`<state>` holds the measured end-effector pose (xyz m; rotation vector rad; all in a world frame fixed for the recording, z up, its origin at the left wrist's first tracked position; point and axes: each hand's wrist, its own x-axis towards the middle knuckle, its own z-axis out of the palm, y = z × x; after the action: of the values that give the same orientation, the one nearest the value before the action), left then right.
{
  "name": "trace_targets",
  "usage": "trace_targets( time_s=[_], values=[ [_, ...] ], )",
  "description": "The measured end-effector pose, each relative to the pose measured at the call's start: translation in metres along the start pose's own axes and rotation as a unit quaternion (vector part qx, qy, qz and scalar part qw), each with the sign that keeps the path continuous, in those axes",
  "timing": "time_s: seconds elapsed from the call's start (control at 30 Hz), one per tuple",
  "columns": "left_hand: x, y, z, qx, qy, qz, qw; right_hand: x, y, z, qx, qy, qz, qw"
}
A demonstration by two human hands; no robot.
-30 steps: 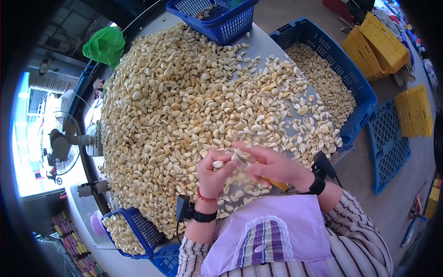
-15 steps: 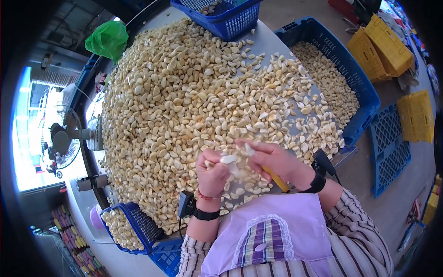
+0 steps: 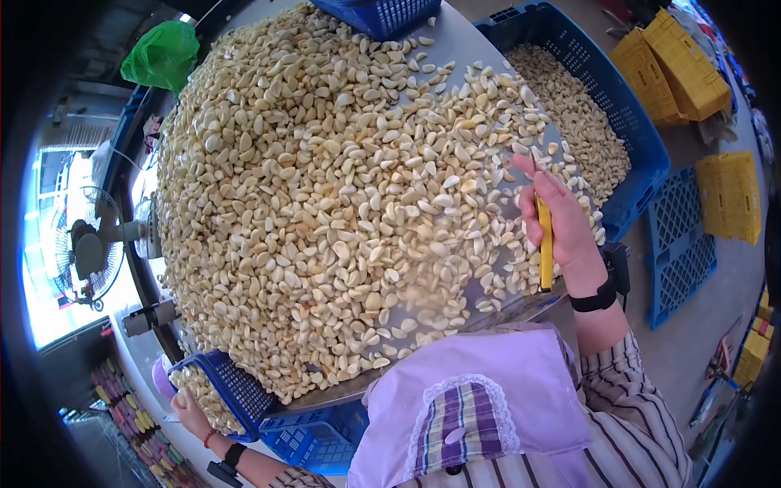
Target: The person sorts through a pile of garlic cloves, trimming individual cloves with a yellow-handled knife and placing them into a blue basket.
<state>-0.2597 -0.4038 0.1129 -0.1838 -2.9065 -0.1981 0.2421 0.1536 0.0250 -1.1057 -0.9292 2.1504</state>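
Observation:
My right hand (image 3: 565, 220) is closed around a yellow-handled knife (image 3: 546, 248), held over the right part of the garlic pile. The handle's dark end points toward me, and a small part of the thin blade shows by the fingertips. At the lower left, my left hand (image 3: 194, 416) reaches to the edge of a small blue basket (image 3: 256, 390) filled with garlic cloves (image 3: 203, 390). Its visible fingers look extended, with no clove seen between them. A wide heap of peeled garlic cloves (image 3: 309, 195) spreads over the metal table (image 3: 464, 32).
A large blue crate (image 3: 651, 154) with more cloves stands beyond the table's right edge. Another blue basket (image 3: 390, 20) sits at the far side. A green plastic bag (image 3: 163, 57) and a fan (image 3: 89, 248) are at left. Yellow crates (image 3: 687, 65) lie at right.
My hands have parted from in front of me. The left has moved down-left to the small basket, and the white clove is gone from it. My right has moved up-right with the knife.

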Motion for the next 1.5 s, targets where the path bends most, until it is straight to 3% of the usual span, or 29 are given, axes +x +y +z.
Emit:
trace_targets(
  time_s=[0.03, 0.07, 0.13, 0.2, 0.23, 0.27, 0.3, 0.33, 0.37, 0.4, 0.5, 0.6, 0.8, 0.87, 0.9, 0.93, 1.0, 1.13, 1.2, 1.27, 1.33, 1.4, 1.47, 1.5],
  values=[
    [-0.023, 0.04, -0.012, 0.165, -0.004, 0.014, 0.986, 0.002, 0.001, -0.001, 0.011, 0.003, -0.002, 1.0],
    [-0.034, 0.07, -0.015, 0.167, -0.004, 0.014, 0.986, 0.003, 0.002, -0.002, 0.021, 0.005, -0.005, 1.0],
    [-0.05, 0.123, -0.011, 0.273, 0.17, 0.111, 0.94, 0.004, 0.003, 0.001, 0.03, 0.003, -0.007, 1.0],
    [-0.065, 0.176, 0.01, 0.032, 0.206, 0.226, 0.951, 0.004, 0.006, 0.004, 0.038, 0.001, -0.011, 0.999],
    [-0.082, 0.209, 0.028, -0.161, 0.115, 0.175, 0.964, 0.004, 0.009, 0.005, 0.041, -0.007, 0.0, 0.999],
    [-0.105, 0.244, 0.049, -0.347, 0.018, 0.117, 0.93, 0.004, 0.011, 0.007, 0.045, -0.015, 0.011, 0.999],
    [-0.128, 0.275, 0.072, -0.45, -0.061, 0.158, 0.877, 0.002, 0.011, 0.012, 0.044, -0.015, 0.009, 0.999],
    [-0.155, 0.312, 0.075, -0.355, -0.097, 0.276, 0.888, -0.001, 0.011, 0.017, 0.04, -0.016, 0.021, 0.999],
    [-0.177, 0.35, 0.078, -0.321, -0.137, 0.384, 0.855, -0.002, 0.01, 0.022, 0.035, -0.017, 0.032, 0.999],
    [-0.194, 0.373, 0.092, -0.308, -0.198, 0.421, 0.83, -0.003, 0.009, 0.025, 0.034, -0.015, 0.029, 0.999],
    [-0.226, 0.416, 0.121, -0.264, -0.215, 0.468, 0.815, -0.006, 0.008, 0.028, 0.023, -0.025, 0.039, 0.999],
    [-0.236, 0.437, 0.138, -0.24, -0.206, 0.425, 0.848, -0.005, 0.01, 0.026, 0.029, -0.036, 0.032, 0.998],
    [-0.235, 0.444, 0.134, -0.253, -0.222, 0.512, 0.79, -0.003, 0.014, 0.027, 0.024, -0.022, 0.046, 0.998],
    [-0.231, 0.434, 0.139, -0.434, -0.41, 0.331, 0.731, -0.002, 0.014, 0.026, 0.022, -0.02, 0.043, 0.999],
    [-0.228, 0.433, 0.126, -0.437, -0.553, 0.138, 0.696, -0.002, 0.014, 0.026, 0.018, -0.023, 0.04, 0.999],
    [-0.227, 0.433, 0.118, -0.435, -0.553, 0.136, 0.697, -0.002, 0.015, 0.027, 0.019, -0.023, 0.043, 0.999],
    [-0.229, 0.434, 0.105, -0.567, -0.591, -0.025, 0.573, -0.002, 0.016, 0.031, -0.003, -0.01, 0.068, 0.998],
    [-0.235, 0.428, 0.098, -0.579, -0.592, -0.02, 0.56, -0.007, 0.027, 0.045, -0.109, -0.029, 0.056, 0.992],
    [-0.237, 0.424, 0.098, -0.587, -0.593, -0.033, 0.551, -0.016, 0.017, 0.063, -0.229, -0.101, 0.037, 0.967],
    [-0.237, 0.42, 0.096, -0.595, -0.591, -0.045, 0.543, -0.015, 0.024, 0.064, -0.255, -0.139, 0.044, 0.956],
    [-0.239, 0.419, 0.089, -0.601, -0.612, -0.051, 0.513, -0.014, 0.03, 0.07, -0.355, -0.219, -0.076, 0.906],
    [-0.241, 0.417, 0.084, -0.572, -0.618, -0.051, 0.537, -0.015, 0.032, 0.071, -0.357, -0.231, -0.042, 0.904],
    [-0.239, 0.409, 0.089, -0.579, -0.676, -0.005, 0.456, -0.017, 0.027, 0.075, -0.237, -0.287, 0.051, 0.927],
    [-0.237, 0.409, 0.091, -0.599, -0.689, -0.012, 0.407, -0.017, 0.027, 0.074, -0.237, -0.287, 0.05, 0.927]
  ],
)
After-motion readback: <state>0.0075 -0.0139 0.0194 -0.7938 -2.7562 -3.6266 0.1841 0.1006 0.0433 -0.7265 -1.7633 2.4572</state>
